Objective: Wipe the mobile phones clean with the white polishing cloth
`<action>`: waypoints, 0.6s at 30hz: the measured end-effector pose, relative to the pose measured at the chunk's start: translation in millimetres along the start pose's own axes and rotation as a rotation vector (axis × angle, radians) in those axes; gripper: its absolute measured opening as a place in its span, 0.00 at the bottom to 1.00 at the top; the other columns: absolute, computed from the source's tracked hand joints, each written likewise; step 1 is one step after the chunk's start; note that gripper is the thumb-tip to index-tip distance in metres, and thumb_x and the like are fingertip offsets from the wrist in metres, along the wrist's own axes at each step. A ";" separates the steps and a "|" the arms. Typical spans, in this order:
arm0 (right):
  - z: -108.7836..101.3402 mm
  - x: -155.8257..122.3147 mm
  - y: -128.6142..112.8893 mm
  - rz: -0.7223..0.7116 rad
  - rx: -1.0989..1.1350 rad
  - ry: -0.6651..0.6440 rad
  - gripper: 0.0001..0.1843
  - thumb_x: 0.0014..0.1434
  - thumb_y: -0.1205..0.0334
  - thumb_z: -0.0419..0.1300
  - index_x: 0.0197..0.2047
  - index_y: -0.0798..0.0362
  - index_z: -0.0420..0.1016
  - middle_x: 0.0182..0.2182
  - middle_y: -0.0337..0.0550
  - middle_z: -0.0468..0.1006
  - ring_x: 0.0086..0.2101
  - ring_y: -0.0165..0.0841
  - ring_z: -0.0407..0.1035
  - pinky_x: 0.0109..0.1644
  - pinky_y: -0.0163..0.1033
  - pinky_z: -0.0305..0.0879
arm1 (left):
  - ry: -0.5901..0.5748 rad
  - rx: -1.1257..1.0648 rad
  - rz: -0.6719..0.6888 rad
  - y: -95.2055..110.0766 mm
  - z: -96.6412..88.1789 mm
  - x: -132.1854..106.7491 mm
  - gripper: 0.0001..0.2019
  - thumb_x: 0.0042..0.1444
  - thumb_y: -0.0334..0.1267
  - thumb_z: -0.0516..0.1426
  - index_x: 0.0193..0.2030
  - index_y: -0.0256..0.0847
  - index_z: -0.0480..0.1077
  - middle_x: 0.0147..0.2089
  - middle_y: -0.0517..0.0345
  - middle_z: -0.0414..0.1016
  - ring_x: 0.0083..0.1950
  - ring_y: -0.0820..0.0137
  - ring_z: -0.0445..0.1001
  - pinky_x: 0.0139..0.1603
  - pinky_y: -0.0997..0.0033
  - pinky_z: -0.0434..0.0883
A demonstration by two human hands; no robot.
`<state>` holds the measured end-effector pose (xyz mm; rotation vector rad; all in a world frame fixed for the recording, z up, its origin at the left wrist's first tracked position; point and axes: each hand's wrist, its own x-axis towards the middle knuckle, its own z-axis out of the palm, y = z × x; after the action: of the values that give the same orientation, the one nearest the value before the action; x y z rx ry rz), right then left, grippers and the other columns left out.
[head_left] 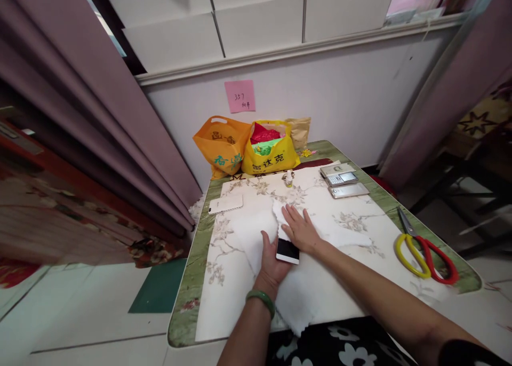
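A white phone with a black screen (pixel 287 251) rests in my left hand (pixel 273 263), held from below with the thumb out along its left side. My right hand (pixel 301 230) lies with fingers extended and slightly apart on a white cloth (pixel 279 211), pressing it over the phone's upper part, which is hidden. More white cloth (pixel 294 299) is spread on the table under and around my hands. Just beyond them stands a small white bottle (pixel 289 179).
The table (pixel 186 286) carries a floral sheet. Left lies a white phone (pixel 225 204); right, several phones, including a silver one (pixel 349 190) and a keypad phone (pixel 342 178). Scissors (pixel 424 254) lie near the right edge. An orange bag (pixel 222 144) and yellow bag (pixel 272 160) stand behind.
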<state>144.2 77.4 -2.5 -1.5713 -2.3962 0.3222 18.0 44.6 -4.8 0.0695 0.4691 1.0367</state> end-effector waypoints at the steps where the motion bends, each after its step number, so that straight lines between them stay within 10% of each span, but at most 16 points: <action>1: 0.3 -1.7 -2.7 0.023 0.003 0.016 0.33 0.69 0.50 0.38 0.72 0.54 0.39 0.70 0.50 0.42 0.68 0.42 0.36 0.68 0.60 0.32 | -0.010 0.001 -0.004 0.0 -0.9 -0.1 0.34 0.56 0.63 0.52 0.59 0.37 0.67 0.54 0.43 0.75 0.58 0.54 0.71 0.60 0.52 0.66; 7: 0.2 -20.0 -19.2 -0.323 0.078 -0.035 0.31 0.69 0.50 0.39 0.72 0.46 0.39 0.69 0.42 0.45 0.68 0.37 0.36 0.69 0.58 0.28 | 0.097 0.043 0.036 -0.3 -4.8 -1.0 0.27 0.60 0.57 0.50 0.55 0.39 0.70 0.49 0.46 0.77 0.55 0.57 0.73 0.57 0.56 0.69; 15: -5.3 47.2 29.5 0.152 0.316 0.029 0.30 0.68 0.43 0.39 0.63 0.49 0.64 0.67 0.46 0.53 0.67 0.42 0.42 0.68 0.61 0.31 | -0.025 0.020 0.032 -1.1 4.8 -7.7 0.33 0.57 0.63 0.49 0.58 0.38 0.68 0.56 0.45 0.73 0.60 0.57 0.69 0.60 0.50 0.65; 18: -9.6 53.1 42.5 0.306 0.487 0.094 0.37 0.68 0.41 0.31 0.60 0.55 0.68 0.61 0.53 0.66 0.63 0.43 0.55 0.66 0.58 0.46 | -0.002 -0.009 0.055 0.9 2.3 -9.6 0.32 0.58 0.61 0.51 0.57 0.36 0.69 0.56 0.43 0.73 0.60 0.56 0.69 0.60 0.49 0.65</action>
<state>163.7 143.3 -2.2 -1.6567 -1.8161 0.8024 14.2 37.4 0.8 0.0757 0.4627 1.0926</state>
